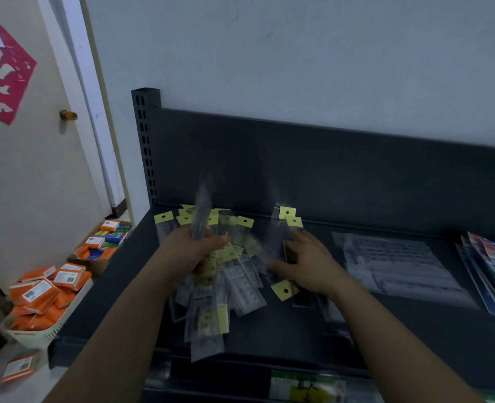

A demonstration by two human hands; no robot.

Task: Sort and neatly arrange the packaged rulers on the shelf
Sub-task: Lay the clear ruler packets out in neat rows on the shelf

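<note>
Left hand (pixel 192 251) grips an upright ruler bundle (pixel 202 210); right hand (pixel 308 264), fingers (pixel 302 237) spread flat, sits nearer the loose rulers (pixel 240 286) at its 8 o'clock, lying roughly 12-to-6.

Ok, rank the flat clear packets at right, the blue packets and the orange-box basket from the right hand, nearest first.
1. Flat clear packets, on the shelf just right of the right hand.
2. Blue packets, at the shelf's far right edge.
3. Orange-box basket, down left, off the shelf.
</note>
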